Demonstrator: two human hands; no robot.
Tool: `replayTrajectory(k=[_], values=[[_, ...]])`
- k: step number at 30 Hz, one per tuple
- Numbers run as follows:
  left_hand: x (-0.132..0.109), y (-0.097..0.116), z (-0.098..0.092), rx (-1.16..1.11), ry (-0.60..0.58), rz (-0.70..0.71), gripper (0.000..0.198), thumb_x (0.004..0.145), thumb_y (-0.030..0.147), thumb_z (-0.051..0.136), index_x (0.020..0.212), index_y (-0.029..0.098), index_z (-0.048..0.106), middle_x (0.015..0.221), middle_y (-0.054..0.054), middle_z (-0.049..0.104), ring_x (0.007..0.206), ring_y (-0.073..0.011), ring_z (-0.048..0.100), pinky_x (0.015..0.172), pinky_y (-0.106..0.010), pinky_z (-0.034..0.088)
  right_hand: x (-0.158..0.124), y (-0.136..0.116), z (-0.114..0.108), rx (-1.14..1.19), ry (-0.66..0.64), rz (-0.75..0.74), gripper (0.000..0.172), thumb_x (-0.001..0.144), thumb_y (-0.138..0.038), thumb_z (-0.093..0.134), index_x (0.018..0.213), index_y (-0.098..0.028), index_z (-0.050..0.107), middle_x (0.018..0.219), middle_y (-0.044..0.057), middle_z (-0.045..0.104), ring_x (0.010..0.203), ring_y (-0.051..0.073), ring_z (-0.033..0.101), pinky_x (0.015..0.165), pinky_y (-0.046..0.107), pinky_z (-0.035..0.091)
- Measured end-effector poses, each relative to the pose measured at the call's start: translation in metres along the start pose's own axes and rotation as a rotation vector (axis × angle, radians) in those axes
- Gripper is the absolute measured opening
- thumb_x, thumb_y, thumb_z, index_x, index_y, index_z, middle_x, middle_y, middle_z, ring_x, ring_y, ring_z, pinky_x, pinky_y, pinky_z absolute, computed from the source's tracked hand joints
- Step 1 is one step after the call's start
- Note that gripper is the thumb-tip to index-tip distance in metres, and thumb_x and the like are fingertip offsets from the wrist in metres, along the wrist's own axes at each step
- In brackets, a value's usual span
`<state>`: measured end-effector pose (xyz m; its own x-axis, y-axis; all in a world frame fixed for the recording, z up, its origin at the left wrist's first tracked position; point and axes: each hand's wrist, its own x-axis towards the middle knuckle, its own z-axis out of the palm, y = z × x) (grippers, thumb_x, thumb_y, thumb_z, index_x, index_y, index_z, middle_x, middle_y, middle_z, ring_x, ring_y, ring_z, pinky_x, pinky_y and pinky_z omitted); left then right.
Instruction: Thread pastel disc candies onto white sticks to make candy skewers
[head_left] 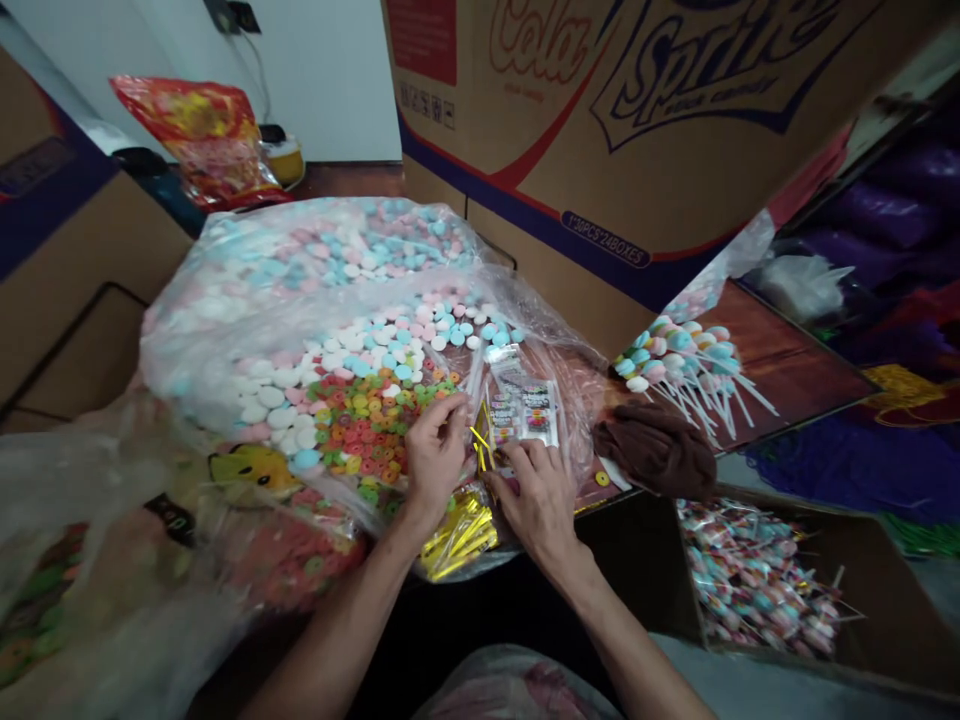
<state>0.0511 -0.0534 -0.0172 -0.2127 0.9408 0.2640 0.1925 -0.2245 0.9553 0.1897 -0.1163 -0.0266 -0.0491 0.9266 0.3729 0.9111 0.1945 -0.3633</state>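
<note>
My left hand point(437, 450) is closed, its fingers curled together beside the colourful ring candies point(367, 420); what it grips is too small to name. Fingers bent, my right hand point(536, 490) is near thin gold twist ties point(481, 445) between the two hands, and I cannot make out whether it grips them. Just beyond it lie clear printed wrappers point(525, 405). A pile of gold ties point(461, 535) lies in plastic below the hands. Pink, blue and white candies point(405, 335) spill from a large clear bag point(300, 240) behind.
Large cardboard boxes point(517, 150) stand behind. At the right are candy sticks point(682, 360), a brown cloth point(656, 450) and an open box point(862, 600) holding wrapped candies. A red candy bag point(206, 140) is at the back left. Plastic bags point(97, 580) fill the lower left.
</note>
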Motion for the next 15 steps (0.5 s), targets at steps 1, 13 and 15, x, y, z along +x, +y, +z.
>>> replayTrajectory(k=[1,13,15], values=[[0.001,0.001,-0.001,0.006,0.018,-0.004,0.02,0.089,0.028,0.058,0.096,0.016,0.073,0.091,-0.006,0.074,0.075,-0.0135,0.067,0.071,-0.025,0.055,0.0,-0.003,0.002,-0.032,-0.011,0.007,0.018,0.092,-0.029,0.062,0.106,-0.019,0.068,0.096,0.008,0.068,0.086,0.023,0.059,0.078,0.033,0.04],[0.002,-0.012,-0.001,0.096,-0.026,0.008,0.02,0.087,0.023,0.058,0.098,0.018,0.073,0.098,-0.006,0.075,0.09,-0.0187,0.07,0.086,-0.032,0.054,0.01,0.018,-0.007,-0.038,-0.073,0.171,0.023,0.097,-0.018,0.044,0.099,-0.016,0.068,0.086,0.007,0.068,0.075,0.018,0.061,0.067,0.027,0.04],[0.001,-0.012,0.0,0.116,-0.036,0.019,0.02,0.087,0.023,0.057,0.098,0.018,0.073,0.097,-0.006,0.076,0.091,-0.0189,0.07,0.086,-0.032,0.054,0.013,0.02,-0.009,-0.067,-0.028,0.167,0.024,0.094,-0.016,0.046,0.104,-0.016,0.068,0.092,0.009,0.067,0.08,0.02,0.06,0.069,0.029,0.04]])
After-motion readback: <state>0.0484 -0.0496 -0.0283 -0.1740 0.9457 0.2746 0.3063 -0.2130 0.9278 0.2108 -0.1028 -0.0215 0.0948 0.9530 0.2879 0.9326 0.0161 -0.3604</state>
